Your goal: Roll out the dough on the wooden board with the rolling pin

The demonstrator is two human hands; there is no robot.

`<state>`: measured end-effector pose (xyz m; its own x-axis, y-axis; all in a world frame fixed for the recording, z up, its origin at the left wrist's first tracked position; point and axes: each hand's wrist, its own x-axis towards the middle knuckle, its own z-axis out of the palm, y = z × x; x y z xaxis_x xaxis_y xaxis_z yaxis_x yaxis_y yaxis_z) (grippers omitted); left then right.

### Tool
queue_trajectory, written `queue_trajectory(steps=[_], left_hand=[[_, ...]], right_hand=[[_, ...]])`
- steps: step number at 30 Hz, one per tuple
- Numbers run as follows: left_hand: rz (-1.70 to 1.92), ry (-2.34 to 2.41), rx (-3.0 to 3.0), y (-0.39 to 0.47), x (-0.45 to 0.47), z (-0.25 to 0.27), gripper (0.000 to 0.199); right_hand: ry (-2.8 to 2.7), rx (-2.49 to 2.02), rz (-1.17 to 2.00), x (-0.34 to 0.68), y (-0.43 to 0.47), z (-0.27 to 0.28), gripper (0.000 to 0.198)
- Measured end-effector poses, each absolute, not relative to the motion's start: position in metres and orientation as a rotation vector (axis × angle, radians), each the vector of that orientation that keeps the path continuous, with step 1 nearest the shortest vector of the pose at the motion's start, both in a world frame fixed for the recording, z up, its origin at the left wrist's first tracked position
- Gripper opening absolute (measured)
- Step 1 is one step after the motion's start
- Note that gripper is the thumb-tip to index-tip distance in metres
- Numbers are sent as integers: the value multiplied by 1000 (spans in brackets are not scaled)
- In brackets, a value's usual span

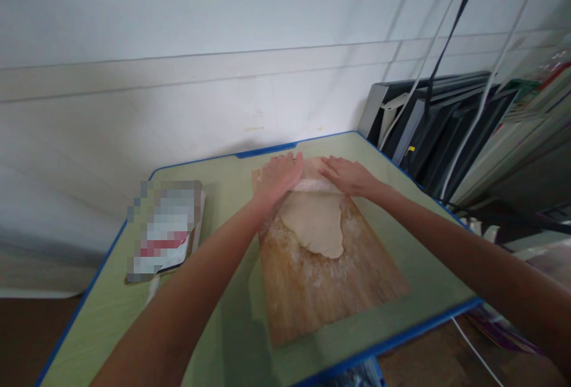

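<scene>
A pale sheet of dough (314, 226) with an uneven edge lies on a floured wooden board (330, 298). Across the far part of the dough rests a light rolling pin (314, 185). My left hand (280, 176) is closed over its left end, thumb raised. My right hand (348, 175) holds the other end, its fingers reaching forward over the pin. Both hands partly cover the pin, so its ends are hidden.
The board sits on a light green table (236, 315) with a blue edge, against a white wall. At the left lies a blurred-out packet or box (167, 226). Dark flat panels (446, 119) lean beside the table at the right, with cables (473, 119) hanging before them.
</scene>
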<state>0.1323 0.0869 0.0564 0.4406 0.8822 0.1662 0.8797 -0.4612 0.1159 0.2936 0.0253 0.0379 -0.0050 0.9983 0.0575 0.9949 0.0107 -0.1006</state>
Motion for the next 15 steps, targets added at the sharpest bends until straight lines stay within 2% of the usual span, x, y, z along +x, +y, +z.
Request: queue_trajectory(steps=[4, 10, 15], left_hand=[[316, 1642, 2640, 93, 137, 59, 54], [356, 1582, 2718, 71, 120, 48, 49], [256, 1667, 2633, 92, 132, 53, 54]], right_hand=[[-2138, -2142, 39, 293, 26, 38, 66], [-2264, -2046, -236, 277, -4, 36, 64], [-2201, -2134, -31, 289, 28, 43, 61]])
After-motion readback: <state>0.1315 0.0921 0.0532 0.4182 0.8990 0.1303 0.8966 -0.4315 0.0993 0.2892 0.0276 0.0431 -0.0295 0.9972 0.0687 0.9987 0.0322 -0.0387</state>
